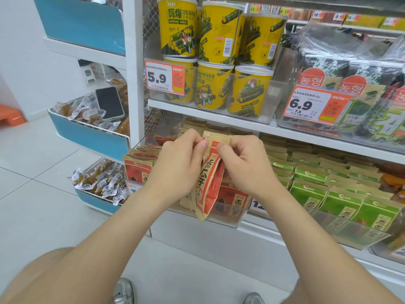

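Observation:
A red and tan snack packet (210, 181) hangs upright in front of the lower shelf, held by its top seam. My left hand (177, 165) pinches the seam's left end with thumb and fingers. My right hand (243, 165) pinches the right end of the same seam. Behind and below the packet, a clear bin (228, 218) holds several more red packets of the same kind, partly hidden by my hands.
Green packets (328, 194) fill the bin to the right. Yellow canisters (217, 88) and seaweed packs (355, 84) stand on the shelf above, behind price tags. Blue-fronted side baskets (87, 137) at left hold wrapped snacks and a phone (109, 103). My shoes show below on the tiled floor.

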`<action>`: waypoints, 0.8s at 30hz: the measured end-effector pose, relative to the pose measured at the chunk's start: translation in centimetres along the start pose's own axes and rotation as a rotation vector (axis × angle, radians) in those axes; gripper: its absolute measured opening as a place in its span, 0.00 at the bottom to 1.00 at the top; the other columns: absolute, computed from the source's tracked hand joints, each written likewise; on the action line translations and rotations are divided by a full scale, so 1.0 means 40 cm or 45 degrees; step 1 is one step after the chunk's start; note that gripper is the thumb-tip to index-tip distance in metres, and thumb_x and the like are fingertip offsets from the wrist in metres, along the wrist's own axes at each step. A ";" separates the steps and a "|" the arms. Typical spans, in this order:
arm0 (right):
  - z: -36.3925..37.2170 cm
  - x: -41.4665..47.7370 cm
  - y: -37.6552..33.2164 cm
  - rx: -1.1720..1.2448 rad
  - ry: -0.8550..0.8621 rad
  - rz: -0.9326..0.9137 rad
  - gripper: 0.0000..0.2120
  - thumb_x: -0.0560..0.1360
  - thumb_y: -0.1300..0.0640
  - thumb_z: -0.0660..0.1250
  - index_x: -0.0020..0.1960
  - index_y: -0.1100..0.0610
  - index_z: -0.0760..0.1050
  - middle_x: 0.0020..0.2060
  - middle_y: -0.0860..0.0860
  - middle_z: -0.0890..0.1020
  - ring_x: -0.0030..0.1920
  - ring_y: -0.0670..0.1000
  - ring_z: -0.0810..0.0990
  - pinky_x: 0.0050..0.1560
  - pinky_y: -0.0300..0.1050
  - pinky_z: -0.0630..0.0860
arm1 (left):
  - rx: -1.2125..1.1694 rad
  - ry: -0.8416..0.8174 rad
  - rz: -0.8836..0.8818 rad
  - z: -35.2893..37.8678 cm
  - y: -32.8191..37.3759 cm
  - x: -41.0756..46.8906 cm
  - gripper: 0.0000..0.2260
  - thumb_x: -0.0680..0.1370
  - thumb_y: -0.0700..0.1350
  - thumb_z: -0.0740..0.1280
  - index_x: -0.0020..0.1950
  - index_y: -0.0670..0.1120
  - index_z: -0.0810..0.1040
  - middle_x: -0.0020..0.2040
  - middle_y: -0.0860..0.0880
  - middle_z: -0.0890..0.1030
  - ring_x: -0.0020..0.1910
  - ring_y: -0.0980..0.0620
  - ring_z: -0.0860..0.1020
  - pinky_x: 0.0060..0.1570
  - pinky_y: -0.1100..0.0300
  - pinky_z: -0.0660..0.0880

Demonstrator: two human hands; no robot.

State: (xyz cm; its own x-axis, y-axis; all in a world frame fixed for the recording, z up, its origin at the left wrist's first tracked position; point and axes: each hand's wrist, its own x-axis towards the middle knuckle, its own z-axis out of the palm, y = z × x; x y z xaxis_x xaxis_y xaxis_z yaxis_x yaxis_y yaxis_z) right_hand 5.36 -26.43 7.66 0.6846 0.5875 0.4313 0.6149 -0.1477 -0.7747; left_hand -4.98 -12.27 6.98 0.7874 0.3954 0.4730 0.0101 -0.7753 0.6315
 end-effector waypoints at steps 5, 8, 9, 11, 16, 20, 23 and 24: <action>0.004 0.005 0.008 -0.026 0.008 -0.016 0.20 0.81 0.49 0.62 0.38 0.62 0.79 0.31 0.59 0.84 0.35 0.67 0.83 0.33 0.65 0.80 | -0.103 -0.013 -0.061 -0.006 0.011 -0.001 0.10 0.87 0.55 0.63 0.49 0.53 0.78 0.42 0.56 0.86 0.40 0.59 0.85 0.46 0.50 0.83; 0.004 0.003 0.008 -0.112 0.070 -0.106 0.20 0.82 0.51 0.62 0.37 0.60 0.78 0.29 0.57 0.82 0.33 0.63 0.80 0.32 0.59 0.77 | -0.187 -0.037 -0.118 -0.019 0.018 0.002 0.06 0.82 0.53 0.70 0.48 0.54 0.78 0.45 0.56 0.86 0.39 0.58 0.86 0.46 0.50 0.85; 0.006 0.001 0.008 -0.151 0.090 -0.149 0.20 0.83 0.51 0.62 0.36 0.60 0.78 0.28 0.57 0.80 0.32 0.62 0.78 0.32 0.57 0.75 | -0.194 -0.040 -0.142 -0.025 0.019 0.003 0.05 0.80 0.53 0.72 0.47 0.54 0.78 0.45 0.56 0.86 0.39 0.57 0.86 0.45 0.50 0.85; 0.011 -0.003 0.007 -0.220 0.128 -0.223 0.21 0.83 0.50 0.63 0.34 0.60 0.76 0.25 0.55 0.76 0.29 0.59 0.74 0.31 0.55 0.72 | -0.174 -0.044 -0.195 -0.038 0.019 0.003 0.07 0.74 0.53 0.75 0.46 0.55 0.78 0.44 0.56 0.86 0.39 0.56 0.86 0.48 0.48 0.84; 0.019 -0.007 -0.008 -0.262 0.290 -0.360 0.23 0.84 0.55 0.67 0.32 0.56 0.67 0.23 0.48 0.66 0.27 0.49 0.63 0.29 0.47 0.61 | -0.090 -0.074 -0.236 -0.049 0.028 0.000 0.09 0.67 0.56 0.73 0.41 0.54 0.78 0.39 0.58 0.85 0.44 0.53 0.84 0.49 0.50 0.82; 0.020 -0.004 -0.011 -0.170 0.231 -0.357 0.21 0.85 0.53 0.68 0.35 0.54 0.73 0.26 0.47 0.71 0.28 0.48 0.69 0.31 0.47 0.66 | 0.008 -0.015 -0.188 -0.040 0.028 -0.001 0.12 0.74 0.52 0.71 0.33 0.49 0.82 0.32 0.53 0.83 0.37 0.58 0.81 0.45 0.54 0.81; 0.016 -0.005 -0.015 -0.064 0.092 -0.249 0.08 0.83 0.54 0.71 0.46 0.54 0.85 0.34 0.47 0.84 0.35 0.49 0.83 0.38 0.53 0.80 | 0.007 -0.010 -0.196 -0.042 0.010 0.004 0.13 0.76 0.52 0.69 0.33 0.50 0.81 0.32 0.55 0.82 0.44 0.48 0.82 0.47 0.50 0.81; 0.011 -0.007 -0.019 -0.037 0.029 -0.211 0.05 0.81 0.56 0.72 0.51 0.53 0.87 0.38 0.46 0.87 0.39 0.49 0.86 0.41 0.54 0.83 | 0.009 -0.019 -0.204 -0.043 0.004 0.006 0.12 0.77 0.52 0.69 0.34 0.50 0.81 0.32 0.56 0.81 0.45 0.45 0.81 0.48 0.49 0.80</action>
State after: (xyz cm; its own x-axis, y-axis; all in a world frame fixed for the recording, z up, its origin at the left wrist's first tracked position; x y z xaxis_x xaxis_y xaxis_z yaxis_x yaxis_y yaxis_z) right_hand 4.55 -26.14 7.92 0.5814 0.5875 0.5629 0.7310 -0.0736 -0.6784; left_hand -5.82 -11.45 8.24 0.7844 0.5072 0.3572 0.1406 -0.7061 0.6940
